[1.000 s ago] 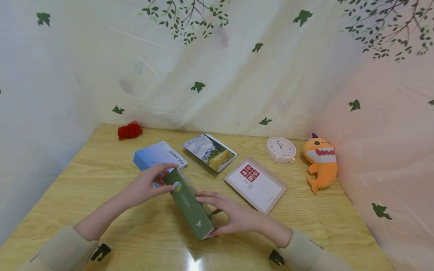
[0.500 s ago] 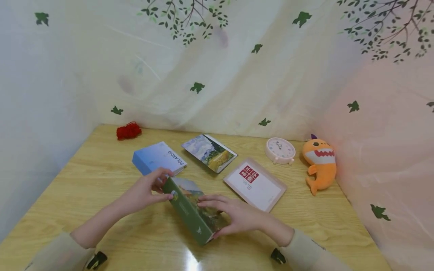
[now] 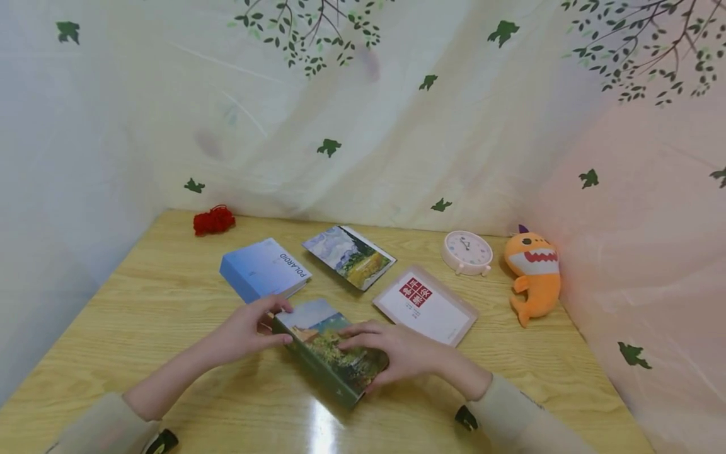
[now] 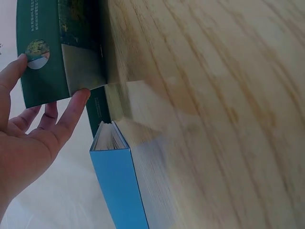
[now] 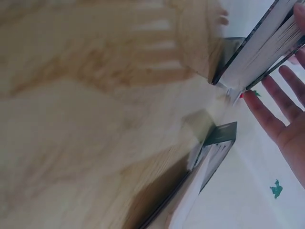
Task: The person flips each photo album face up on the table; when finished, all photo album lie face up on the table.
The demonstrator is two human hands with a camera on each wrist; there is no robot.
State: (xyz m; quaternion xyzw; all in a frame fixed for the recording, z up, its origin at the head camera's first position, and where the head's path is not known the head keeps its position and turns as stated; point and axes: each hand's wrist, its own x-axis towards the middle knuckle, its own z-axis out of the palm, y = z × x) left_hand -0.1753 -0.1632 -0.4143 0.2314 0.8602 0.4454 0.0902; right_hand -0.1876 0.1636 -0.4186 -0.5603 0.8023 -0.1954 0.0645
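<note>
green-spined thick book with a painted landscape cover (image 3: 333, 362) is, in the head view, over the near middle of the pale wood-grain tabletop (image 3: 170, 296), tilted, spine toward the person. the left hand (image 3: 252, 329) pinches its left end; the right hand (image 3: 399, 354) grips its right end, thumb at the corner, fingers over the cover. past its far edge lie a blue book lettered polaroid (image 3: 263, 268), a thin landscape-painted book (image 3: 348, 255) and a pink-bordered white panel (image 3: 430, 310), narrow wood strips between them. open wood runs broadly leftward. in the left wrist view, the left thumb presses the spine. in the right wrist view, page edges show; whether the lower corner touches wood, i cannot tell.
</note>
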